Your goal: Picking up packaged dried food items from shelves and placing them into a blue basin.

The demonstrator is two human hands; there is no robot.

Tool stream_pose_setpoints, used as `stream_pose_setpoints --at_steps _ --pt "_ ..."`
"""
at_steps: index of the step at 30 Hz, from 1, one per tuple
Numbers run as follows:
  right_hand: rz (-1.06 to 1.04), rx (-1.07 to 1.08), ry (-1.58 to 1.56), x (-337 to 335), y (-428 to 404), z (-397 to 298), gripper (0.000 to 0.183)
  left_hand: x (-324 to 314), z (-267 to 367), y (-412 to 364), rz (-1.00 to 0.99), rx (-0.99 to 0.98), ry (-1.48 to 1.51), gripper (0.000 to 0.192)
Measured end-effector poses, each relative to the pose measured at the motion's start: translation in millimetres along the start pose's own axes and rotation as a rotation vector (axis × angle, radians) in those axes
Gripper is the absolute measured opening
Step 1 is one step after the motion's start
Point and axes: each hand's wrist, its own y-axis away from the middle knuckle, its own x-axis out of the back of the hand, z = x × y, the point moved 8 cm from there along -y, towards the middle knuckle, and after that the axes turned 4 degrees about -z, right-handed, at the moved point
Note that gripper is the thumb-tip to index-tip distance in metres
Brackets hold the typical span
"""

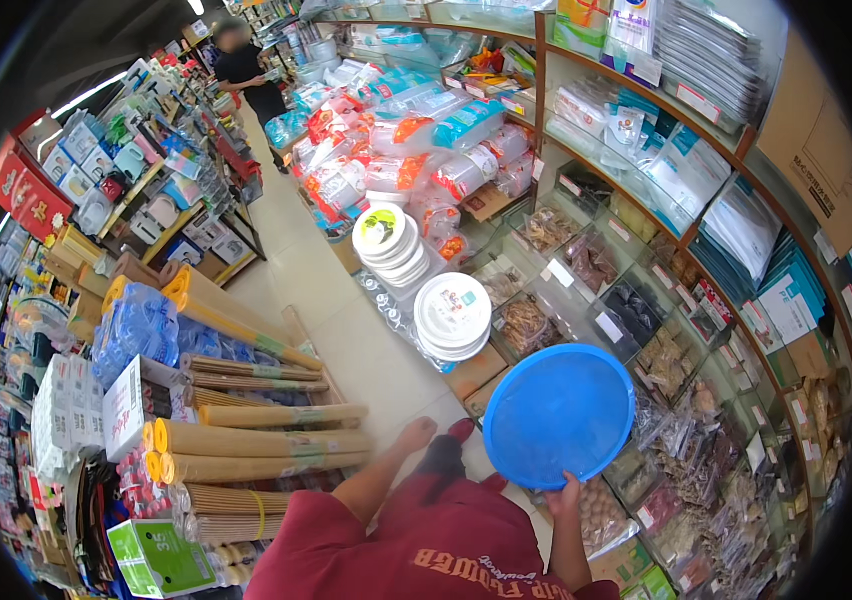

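A round blue plastic basket (558, 416) is held at its near rim by my right hand (565, 495). It hangs over the front of the glass-sided bins of dried goods (523, 326), hiding part of them. My left hand (417, 433) is in front of my body above the pale tiled floor, apart from the basket. Its fingers are too blurred to judge. Beyond the basket stands a stack of white lidded round containers (453, 311), and a second stack of white containers (390, 244) rises behind it.
Rolled bamboo mats (268, 439) jut towards the aisle on the left. A heap of packaged plastic goods (396, 150) lies ahead, and wooden shelves (621, 67) line the right. Another person (249, 71) stands far down the tiled aisle (306, 259).
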Motion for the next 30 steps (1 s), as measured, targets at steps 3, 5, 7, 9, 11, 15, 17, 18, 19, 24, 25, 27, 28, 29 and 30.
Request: stream_pose_setpoints --at_steps 3,5,7,9,11,15,17,18,19,24,25,27,28,29,30 --pt "0.118 -0.061 0.061 27 -4 2 0.044 -12 44 -17 -0.112 0.012 0.139 0.031" --pt "0.154 -0.091 0.128 33 -3 6 0.043 -25 49 -28 -0.11 -0.037 0.058 0.03" --pt "0.131 -0.079 0.305 31 0 4 0.044 -42 56 -39 -0.166 -0.001 0.179 0.034" --pt "0.112 -0.005 0.306 20 7 7 0.045 -54 82 -49 -0.303 -0.146 0.193 0.046" --pt "0.113 0.085 0.287 24 11 10 0.045 -51 128 -45 -0.354 -0.066 0.345 0.051" --pt "0.11 0.022 0.003 19 0 27 0.041 -46 132 -60 -0.441 -0.008 0.42 0.058" --pt "0.167 -0.012 -0.048 22 -9 34 0.039 -43 121 -70 -0.46 0.005 0.406 0.057" --pt "0.198 -0.068 0.005 28 -13 38 0.036 -45 114 -76 -0.49 -0.056 0.308 0.057" --pt "0.23 -0.124 0.06 35 -19 43 0.033 -48 106 -81 -0.518 -0.116 0.21 0.056" --pt "0.326 -0.127 0.098 37 -37 50 0.033 -31 92 -90 -0.509 -0.056 0.116 0.039" --pt "0.385 -0.183 0.065 21 -31 54 0.031 -30 94 -91 -0.538 -0.096 0.086 0.034" --pt "0.357 -0.11 0.089 34 -38 56 0.033 -28 97 -93 -0.57 -0.136 0.057 0.03" --pt "0.325 -0.04 0.118 33 -42 52 0.035 -28 101 -95 -0.559 -0.213 0.06 0.028" --pt "0.324 -0.044 0.122 34 -44 52 0.035 -27 106 -98 -0.547 -0.288 0.062 0.026" --pt "0.352 -0.065 0.122 36 -40 53 0.037 -25 109 -101 -0.547 -0.285 0.061 0.026"
